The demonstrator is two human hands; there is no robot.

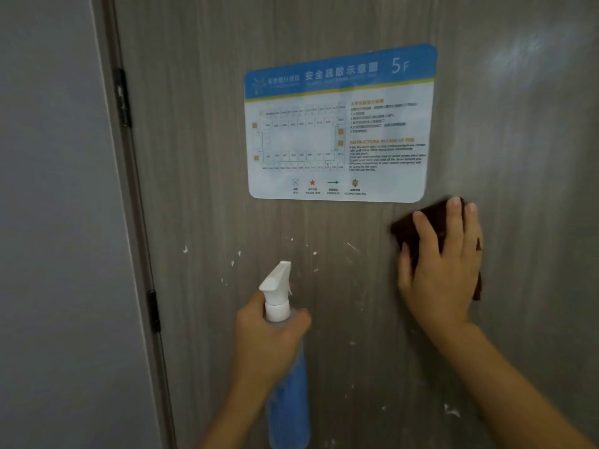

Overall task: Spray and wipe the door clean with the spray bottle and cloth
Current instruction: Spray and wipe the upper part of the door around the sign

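Below the evacuation sign [340, 124] on the door [201, 196], I am pressing the brown cloth [418, 228] flat with my right hand [444, 264], fingers straight, while my left hand [265, 345] is gripping the spray bottle [285, 377] by its neck.

Bare door [207, 189] left of placard [340, 124]; placard blocks above
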